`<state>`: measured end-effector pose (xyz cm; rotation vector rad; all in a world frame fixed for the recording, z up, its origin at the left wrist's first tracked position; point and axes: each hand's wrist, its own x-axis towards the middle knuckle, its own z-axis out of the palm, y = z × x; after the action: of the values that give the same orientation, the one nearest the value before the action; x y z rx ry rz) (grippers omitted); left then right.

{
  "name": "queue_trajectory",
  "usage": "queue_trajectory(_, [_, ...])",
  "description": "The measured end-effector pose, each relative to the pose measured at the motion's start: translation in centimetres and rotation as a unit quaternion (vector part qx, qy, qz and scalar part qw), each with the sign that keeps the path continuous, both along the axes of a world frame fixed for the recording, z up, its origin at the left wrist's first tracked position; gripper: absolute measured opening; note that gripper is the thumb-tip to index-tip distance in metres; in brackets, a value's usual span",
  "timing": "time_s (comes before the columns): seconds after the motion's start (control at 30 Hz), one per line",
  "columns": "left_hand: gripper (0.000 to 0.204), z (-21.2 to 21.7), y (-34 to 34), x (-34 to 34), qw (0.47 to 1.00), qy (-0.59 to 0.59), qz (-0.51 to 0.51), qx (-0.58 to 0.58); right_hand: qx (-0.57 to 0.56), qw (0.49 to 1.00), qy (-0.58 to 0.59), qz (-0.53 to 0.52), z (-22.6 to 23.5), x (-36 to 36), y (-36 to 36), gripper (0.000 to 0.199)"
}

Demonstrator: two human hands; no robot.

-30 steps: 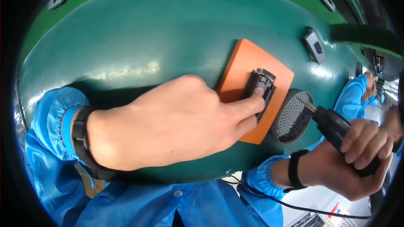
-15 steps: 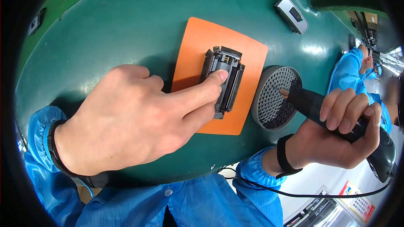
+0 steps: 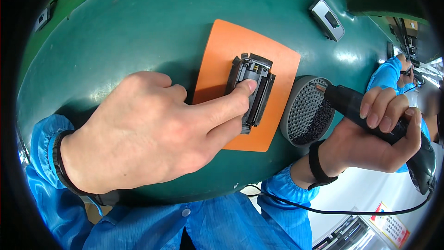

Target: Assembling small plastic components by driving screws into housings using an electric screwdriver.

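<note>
My left hand (image 3: 138, 134) holds a black plastic device housing (image 3: 257, 81) down on an orange mat (image 3: 222, 46). Its index fingertip presses on top of the housing, and the other fingers are bent beside it, partly hidden. A black corded electric screwdriver (image 3: 349, 104) is gripped in my right hand (image 3: 370, 143), fingers wrapped round its body. The copper-coloured tip points left, over the far part of a round grey dish (image 3: 285, 125). Small dark screws (image 3: 307, 127) are heaped in the dish's near and right side, with a grid of small bumps or holes showing elsewhere.
A grey and black device (image 3: 327, 18) lies at the far right of the green table (image 3: 138, 28). Similar units sit beyond the table's edge. The screwdriver's black cable (image 3: 342, 212) loops below my right arm. At the right, another person's blue sleeve (image 3: 386, 74) is visible.
The screwdriver tip has shifted from over the middle of the dish toward its far rim. My left finger stays on the housing; the whole view has moved slightly.
</note>
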<state>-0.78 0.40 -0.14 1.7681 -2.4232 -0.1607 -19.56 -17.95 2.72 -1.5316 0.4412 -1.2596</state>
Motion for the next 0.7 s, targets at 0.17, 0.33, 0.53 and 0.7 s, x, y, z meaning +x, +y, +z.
queue_trajectory(0.17, [0.056,0.1,-0.4,-0.1,1.000,-0.007,0.003,0.006,0.002,1.000,0.005,-0.011,0.1,0.0,-0.3,0.027])
queue_trajectory(0.33, [0.055,-0.1,-0.2,0.1,1.000,0.000,-0.003,0.020,-0.008,1.000,0.006,-0.003,-0.1,0.4,-0.3,0.029])
queue_trajectory(0.53, [0.059,0.1,0.2,0.7,0.999,0.010,0.012,0.040,-0.004,0.998,0.004,-0.069,-0.1,2.2,0.4,0.033])
queue_trajectory(0.7, [0.047,-0.5,-0.1,0.8,1.000,0.018,-0.015,0.000,-0.009,0.997,-0.075,-0.003,4.0,-0.9,2.0,0.022])
